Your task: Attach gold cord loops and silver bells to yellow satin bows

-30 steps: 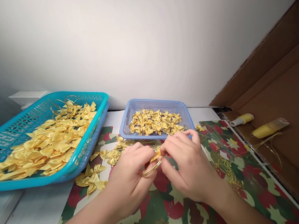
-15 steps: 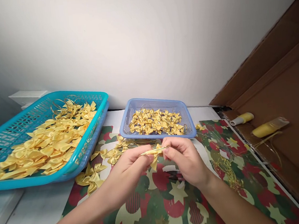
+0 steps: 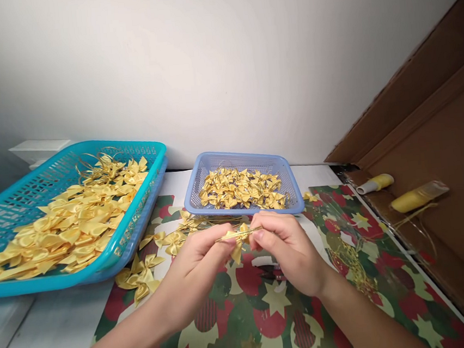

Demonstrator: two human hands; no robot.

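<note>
Most of the background is taken up by a plain pale wall (image 3: 222,76), with brown cardboard (image 3: 437,132) propped along the right. The table is covered by a green, red and cream patterned cover (image 3: 263,324), pretty busy stuff. On the left, a teal basket (image 3: 62,281) is loaded with shiny yellow bows, with some gold loops piled at its far end. A smaller blue basket (image 3: 227,211) is set against the wall, heaped with bows and gold cord too.

The bow (image 3: 238,241) being worked on is held in midair between the two hands, just in front of the blue basket. It's pinched by the left hand (image 3: 203,259) on one side, thumb and fingers together, and the cord at the other side is gripped the same way by the right hand (image 3: 286,251). Satiny yellow-gold, with a pointed tail hanging down; the rest is partly hidden by fingers. A thin, glittery gold cord (image 3: 250,230) is stretched nearly level across it.

More loose bows (image 3: 141,278) are scattered beside the teal basket.
</note>
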